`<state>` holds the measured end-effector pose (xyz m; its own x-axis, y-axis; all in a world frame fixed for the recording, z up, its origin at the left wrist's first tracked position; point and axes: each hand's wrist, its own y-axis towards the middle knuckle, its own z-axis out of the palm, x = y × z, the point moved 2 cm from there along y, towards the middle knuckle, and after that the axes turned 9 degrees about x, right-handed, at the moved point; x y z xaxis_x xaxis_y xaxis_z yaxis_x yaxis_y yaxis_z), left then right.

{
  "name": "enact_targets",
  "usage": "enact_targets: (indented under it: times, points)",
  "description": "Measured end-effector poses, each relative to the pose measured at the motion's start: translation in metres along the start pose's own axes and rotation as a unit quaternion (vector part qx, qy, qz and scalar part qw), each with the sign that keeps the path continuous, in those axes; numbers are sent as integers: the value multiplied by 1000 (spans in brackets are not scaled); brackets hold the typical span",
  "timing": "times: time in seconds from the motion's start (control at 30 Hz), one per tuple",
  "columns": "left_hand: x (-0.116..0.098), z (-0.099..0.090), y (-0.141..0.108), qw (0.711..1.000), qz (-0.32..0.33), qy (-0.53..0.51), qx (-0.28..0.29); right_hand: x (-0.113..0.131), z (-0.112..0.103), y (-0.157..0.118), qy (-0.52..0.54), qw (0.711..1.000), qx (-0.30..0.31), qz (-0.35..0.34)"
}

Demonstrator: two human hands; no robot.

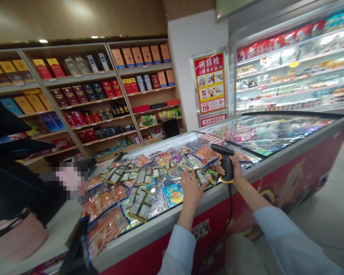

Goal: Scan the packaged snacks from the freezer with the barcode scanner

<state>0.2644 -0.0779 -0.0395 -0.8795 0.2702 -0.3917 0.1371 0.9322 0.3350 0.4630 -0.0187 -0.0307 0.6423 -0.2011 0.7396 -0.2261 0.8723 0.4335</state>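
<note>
My right hand is wrapped round the handle of a black and yellow handheld scanner, whose cable hangs down the front of the chest freezer. To its left, my left hand has its fingers spread over the packets at the freezer's near edge, with nothing seen in its grasp. Beside that hand lies a blue and yellow packet. Silver-green packets and clear packs of orange-brown food cover the freezer's glass top. One such pack is just behind the scanner.
The chest freezer runs off to the right. On the left are a counter with a pink visor and a dark screen-like object. Shelves of boxes stand behind, and a lit refrigerated display is at back right.
</note>
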Motion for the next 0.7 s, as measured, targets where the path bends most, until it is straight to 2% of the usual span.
enact_targets:
  times: [0.27, 0.5, 0.6, 0.7]
  points:
    - [4, 3, 1, 998, -14, -25, 50, -3, 2, -3, -47, 999, 7, 25]
    - [2, -2, -2, 996, -52, -54, 57, 0, 4, -1, -47, 999, 21, -7]
    - [5, -17, 1, 994, -45, -92, 23, 7, 10, -1, -48, 998, 30, -14]
    - [16, -56, 9, 990, -2, -117, -74, 16, 25, 2, -41, 998, 44, -10]
